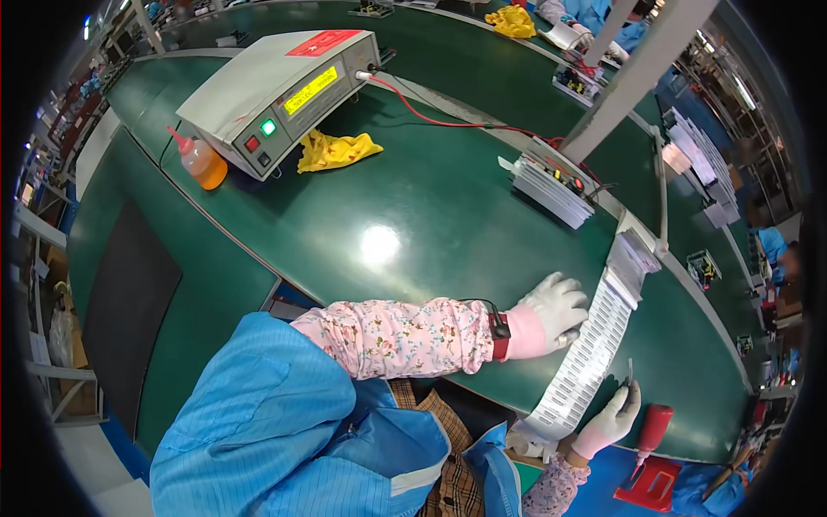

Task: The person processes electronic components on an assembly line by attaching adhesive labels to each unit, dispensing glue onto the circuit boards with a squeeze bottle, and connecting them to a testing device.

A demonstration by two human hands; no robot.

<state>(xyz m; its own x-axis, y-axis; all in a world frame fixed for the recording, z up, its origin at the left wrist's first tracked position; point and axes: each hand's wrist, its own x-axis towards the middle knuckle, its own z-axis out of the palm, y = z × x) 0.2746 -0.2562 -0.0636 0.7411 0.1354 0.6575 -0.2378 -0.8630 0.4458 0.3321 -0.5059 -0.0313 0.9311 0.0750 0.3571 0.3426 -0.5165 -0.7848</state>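
My left hand (551,312), in a white glove, lies palm down at the left edge of a long strip of printed labels (590,349), its fingers stretched out and partly apart. The strip runs over the bench from its front edge to a silvery packet (633,254). To the right of the strip is my right hand (609,422), also gloved, with the fingertips pinched on a small thin pale piece (630,370). It looks like a single label, but is too small to be sure. Near that hand lies a red bottle (656,426) with a thin nozzle.
A grey tester (280,95) with a lit yellow display stands at the back left. Beside it are a bottle of orange liquid (203,164) and a yellow cloth (336,152). A finned metal unit (551,191) sits by the post (637,77). Another person (599,19) works across the bench.
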